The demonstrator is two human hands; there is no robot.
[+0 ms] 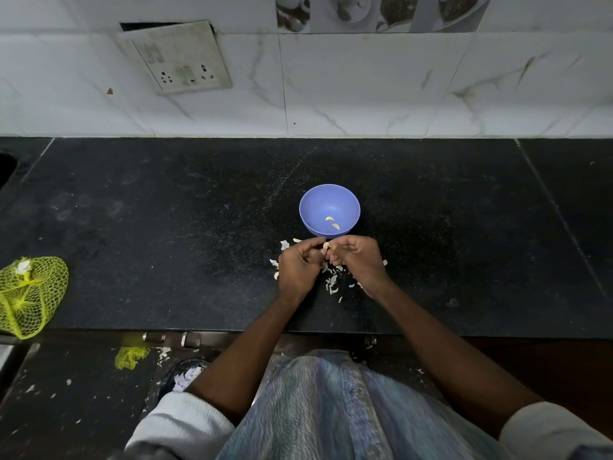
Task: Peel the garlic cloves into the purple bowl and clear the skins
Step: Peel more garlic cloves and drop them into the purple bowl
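Both hands, left hand (298,265) and right hand (356,257), pinch one garlic clove (326,246) beside the purple bowl (329,200); slippery skins (332,281) could make it slip.

A black speckled stone countertop (166,200) is running along the white tiled wall. A purple bowl (329,209) is sitting on it near the middle. Pale garlic skins (332,281) are lying scattered just in front of the bowl. A yellow-green mesh bag (31,295) is resting at the counter's left front edge.
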